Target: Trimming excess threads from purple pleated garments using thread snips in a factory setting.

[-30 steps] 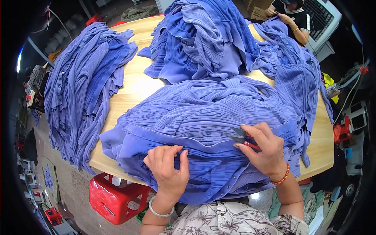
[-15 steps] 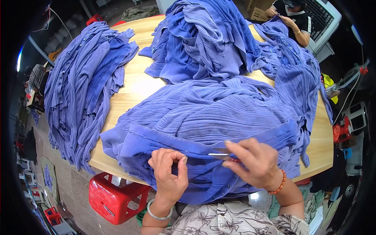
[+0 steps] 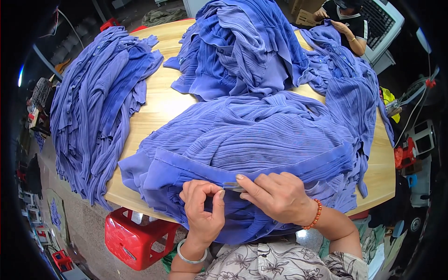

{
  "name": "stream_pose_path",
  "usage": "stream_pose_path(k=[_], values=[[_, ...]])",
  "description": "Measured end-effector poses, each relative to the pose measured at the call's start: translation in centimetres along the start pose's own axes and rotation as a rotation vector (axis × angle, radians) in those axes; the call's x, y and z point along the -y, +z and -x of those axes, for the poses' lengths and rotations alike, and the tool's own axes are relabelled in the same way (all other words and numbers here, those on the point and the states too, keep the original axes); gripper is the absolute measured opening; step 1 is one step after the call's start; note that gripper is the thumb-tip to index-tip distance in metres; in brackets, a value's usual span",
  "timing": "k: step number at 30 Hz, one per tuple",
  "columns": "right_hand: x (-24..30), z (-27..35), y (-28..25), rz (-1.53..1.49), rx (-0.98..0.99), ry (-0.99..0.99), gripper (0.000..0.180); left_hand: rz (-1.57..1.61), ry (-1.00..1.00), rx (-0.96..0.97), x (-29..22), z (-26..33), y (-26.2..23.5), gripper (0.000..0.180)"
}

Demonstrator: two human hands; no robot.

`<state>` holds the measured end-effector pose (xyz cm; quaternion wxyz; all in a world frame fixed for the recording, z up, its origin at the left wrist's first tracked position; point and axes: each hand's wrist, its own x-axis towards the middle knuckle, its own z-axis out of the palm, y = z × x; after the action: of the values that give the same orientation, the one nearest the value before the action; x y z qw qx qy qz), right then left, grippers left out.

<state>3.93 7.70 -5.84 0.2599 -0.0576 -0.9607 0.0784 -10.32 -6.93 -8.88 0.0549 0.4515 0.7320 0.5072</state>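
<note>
A purple-blue ribbed garment (image 3: 261, 135) lies bunched at the table's near edge, a smooth lengthwise band (image 3: 200, 169) running across its front. Just below that band, my left hand (image 3: 201, 205) is closed, thumb and forefinger pinched together; whatever is between the fingertips is too small to make out. My right hand (image 3: 277, 198) grips a pair of thread snips (image 3: 231, 185), mostly covered by the fingers. Their metal tips point left and reach the left fingertips at the cloth.
More purple-blue garments lie in a pile at the left (image 3: 93, 107), a tall heap at the back (image 3: 247, 46) and a pile at the right (image 3: 347, 88). A co-worker (image 3: 347, 28) handles cloth at the far right. A red stool (image 3: 133, 238) stands below the wooden table (image 3: 163, 98).
My right hand has moved left with the snips, bringing their tips to my left fingertips. My left hand stays pinched in nearly the same place. The co-worker's hands have moved apart slightly.
</note>
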Motion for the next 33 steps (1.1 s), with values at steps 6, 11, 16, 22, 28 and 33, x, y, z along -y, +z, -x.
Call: stream_pose_path(k=[6, 11, 16, 22, 28, 33], values=[[0.2, -0.1, 0.2, -0.002, 0.024, -0.013, 0.048, 0.026, 0.017, -0.004, 0.1, 0.1, 0.0, 0.012], [-0.4, 0.0, -0.2, -0.020, -0.023, 0.087, 0.049, 0.025, 0.087, 0.153, -0.4, 0.1, -1.1, 0.015], [-1.8, 0.6, -1.4, 0.058, -0.076, 0.248, 0.046, -0.162, 0.136, 0.339, -0.6, 0.7, -4.2, 0.015], [-2.7, 1.5, -1.4, 0.130, -0.148, 0.299, 0.046, -0.299, 0.195, -0.149, 0.9, -1.3, -4.4, 0.024], [-3.2, 1.9, -1.4, 0.247, -0.108, 0.271, 0.048, -0.447, 0.170, -0.091, 4.1, -0.2, -4.6, 0.023], [-3.3, 1.6, -1.6, 0.240, -0.079, 0.303, 0.048, -0.403, 0.164, -0.138, 4.5, 0.4, -4.8, 0.020]])
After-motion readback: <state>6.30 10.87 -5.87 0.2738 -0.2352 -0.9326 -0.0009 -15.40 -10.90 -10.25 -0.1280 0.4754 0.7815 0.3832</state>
